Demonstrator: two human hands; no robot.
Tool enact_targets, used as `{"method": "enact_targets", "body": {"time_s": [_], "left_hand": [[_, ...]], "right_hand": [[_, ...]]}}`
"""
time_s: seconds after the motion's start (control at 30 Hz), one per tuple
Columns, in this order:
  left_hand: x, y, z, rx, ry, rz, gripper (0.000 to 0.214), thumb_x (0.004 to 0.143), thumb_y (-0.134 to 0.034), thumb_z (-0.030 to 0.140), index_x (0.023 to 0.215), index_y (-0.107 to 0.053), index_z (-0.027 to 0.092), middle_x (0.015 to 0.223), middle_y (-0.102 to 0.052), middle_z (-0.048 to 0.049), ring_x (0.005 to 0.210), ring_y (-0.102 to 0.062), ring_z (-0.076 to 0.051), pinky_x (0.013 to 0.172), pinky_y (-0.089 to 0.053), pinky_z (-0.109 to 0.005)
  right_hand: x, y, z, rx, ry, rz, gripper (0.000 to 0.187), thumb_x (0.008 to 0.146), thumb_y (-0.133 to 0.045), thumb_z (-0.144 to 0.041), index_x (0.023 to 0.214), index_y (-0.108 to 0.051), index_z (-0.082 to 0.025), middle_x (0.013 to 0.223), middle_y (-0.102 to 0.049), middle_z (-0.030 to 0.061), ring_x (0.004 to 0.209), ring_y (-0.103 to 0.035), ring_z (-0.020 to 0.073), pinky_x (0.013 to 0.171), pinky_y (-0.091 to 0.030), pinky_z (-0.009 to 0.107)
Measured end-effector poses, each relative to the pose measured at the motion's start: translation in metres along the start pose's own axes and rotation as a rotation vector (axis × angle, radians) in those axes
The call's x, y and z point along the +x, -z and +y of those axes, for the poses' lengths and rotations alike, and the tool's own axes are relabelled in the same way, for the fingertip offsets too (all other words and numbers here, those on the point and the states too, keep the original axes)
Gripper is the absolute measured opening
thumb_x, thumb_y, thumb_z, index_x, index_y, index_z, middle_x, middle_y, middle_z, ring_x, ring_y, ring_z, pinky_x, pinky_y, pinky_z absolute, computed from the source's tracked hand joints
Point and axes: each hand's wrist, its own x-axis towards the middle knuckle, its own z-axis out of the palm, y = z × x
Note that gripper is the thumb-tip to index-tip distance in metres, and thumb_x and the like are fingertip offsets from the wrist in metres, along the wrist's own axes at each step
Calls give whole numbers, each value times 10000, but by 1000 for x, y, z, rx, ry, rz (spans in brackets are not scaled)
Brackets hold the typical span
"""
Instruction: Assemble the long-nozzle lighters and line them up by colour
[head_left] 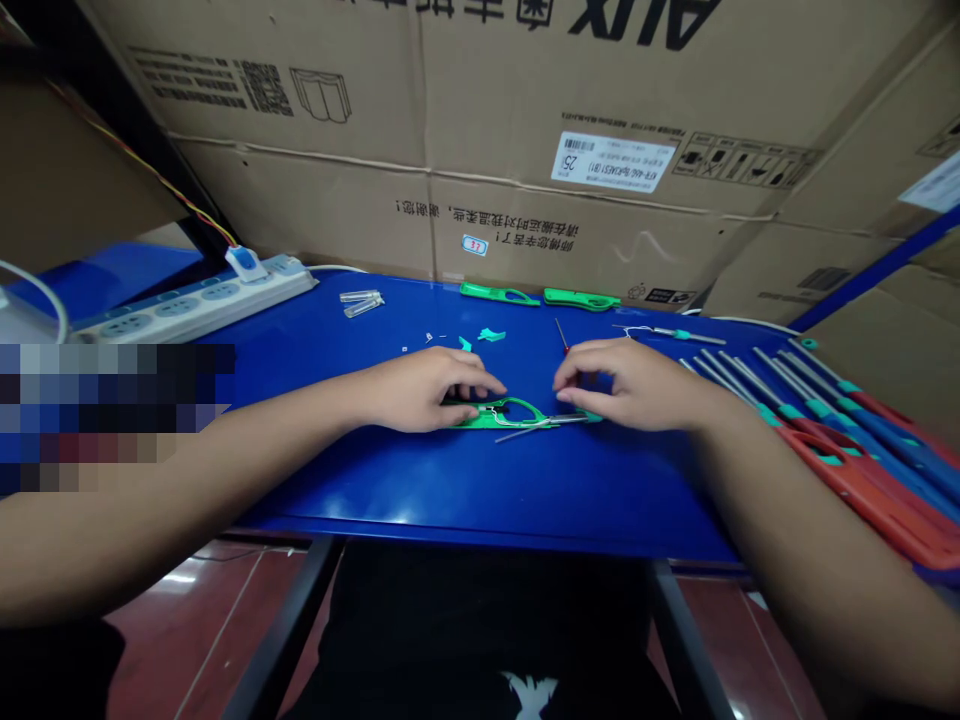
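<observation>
A green lighter shell half (pixel 480 422) lies flat on the blue tabletop, with white wire and small parts inside it. My left hand (pixel 427 390) holds its left end, thumb and fingers closed on it. From its right end runs a metal tube (pixel 564 419) with a teal piece (pixel 591 414) below my right hand (pixel 626 385). The right thumb and forefinger are curled together above the tube; what they pinch is too small to tell. A thin metal rod (pixel 517 434) lies against the shell's near side. Behind the right fingers shows a thin screwdriver (pixel 561 336), its red handle mostly hidden.
Two green shell pieces (pixel 499 294) lie along the back by a cardboard box (pixel 495 100). Teal bits (pixel 491 335) and clear pieces (pixel 361 302) are scattered behind my hands. Several red and blue lighters (pixel 847 470) crowd the right. A power strip (pixel 202 300) stands left.
</observation>
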Motion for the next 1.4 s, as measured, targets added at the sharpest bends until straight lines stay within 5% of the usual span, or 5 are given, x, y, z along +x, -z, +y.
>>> {"method": "enact_targets", "body": {"time_s": [0.2, 0.67, 0.97, 1.17, 1.4], "left_hand": [[4, -6, 9, -28, -15, 62, 258, 945, -591, 256, 1160, -722, 201, 1068, -696, -76, 942, -660, -171, 881, -519, -308], [8, -20, 2, -104, -10, 70, 169, 936, -628, 244, 1023, -772, 227, 996, -683, -52, 907, -662, -145, 866, -523, -284], [9, -20, 1, -134, -6, 82, 141, 919, -660, 256, 986, -782, 232, 968, -684, -42, 877, -663, -139, 847, -522, -281], [9, -19, 4, -111, 1, 71, 147, 919, -646, 234, 973, -782, 229, 968, -672, -40, 878, -659, -138, 847, -514, -279], [9, -20, 3, -90, 1, 56, 158, 917, -643, 217, 989, -783, 227, 978, -667, -42, 875, -656, -138, 842, -514, -274]], "right_hand": [[-10, 3, 9, -29, -9, -239, 230, 899, -650, -310, 1092, -723, -208, 1050, -721, 59, 937, -661, 185, 829, -501, 317], [-5, -6, 7, -11, 73, -236, 214, 948, -576, -237, 1027, -772, -202, 930, -743, 46, 839, -665, 157, 778, -504, 297], [-1, -13, 0, 35, -181, -235, 19, 842, -704, -210, 848, -709, -193, 826, -716, 7, 717, -644, 129, 629, -466, 248], [3, -13, -7, 70, -310, -276, 71, 813, -743, -210, 810, -674, -194, 775, -715, -12, 688, -639, 125, 600, -434, 243], [1, -7, -6, 36, -216, -309, 143, 837, -739, -298, 908, -679, -190, 862, -699, 9, 761, -627, 145, 655, -439, 259]]}}
